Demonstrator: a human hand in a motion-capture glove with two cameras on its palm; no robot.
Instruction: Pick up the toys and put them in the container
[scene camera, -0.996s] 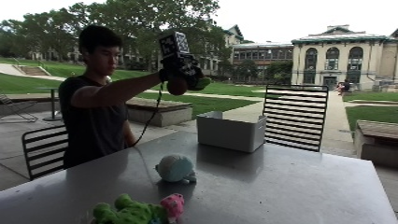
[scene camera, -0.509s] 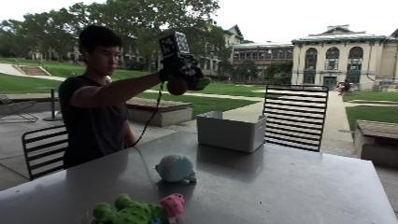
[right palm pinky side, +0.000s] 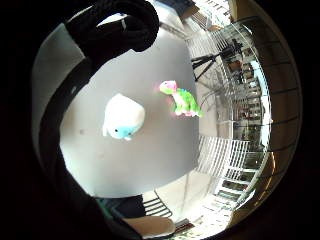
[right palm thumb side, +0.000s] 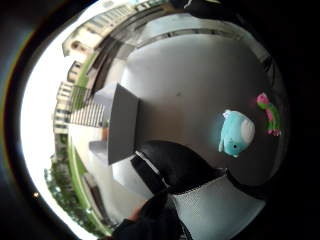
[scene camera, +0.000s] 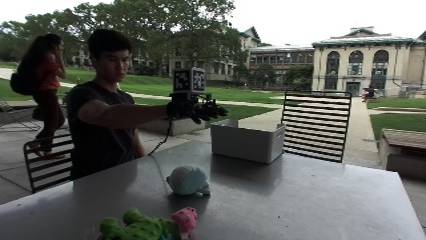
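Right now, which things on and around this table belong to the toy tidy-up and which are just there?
Job: blue and white plush toy; green and pink plush toy; grey container; gloved right hand, raised above the table.

Just there: table; black slatted chair.

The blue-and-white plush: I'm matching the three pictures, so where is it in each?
Outside view: blue-and-white plush mid-table, before the grey container.
Thumb side palm view, between container and green-and-pink plush.
Little finger side palm view, beside green-and-pink plush; container unseen.

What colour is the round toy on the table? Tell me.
The round toy is light blue with a white patch, clearest in the right thumb side palm view.
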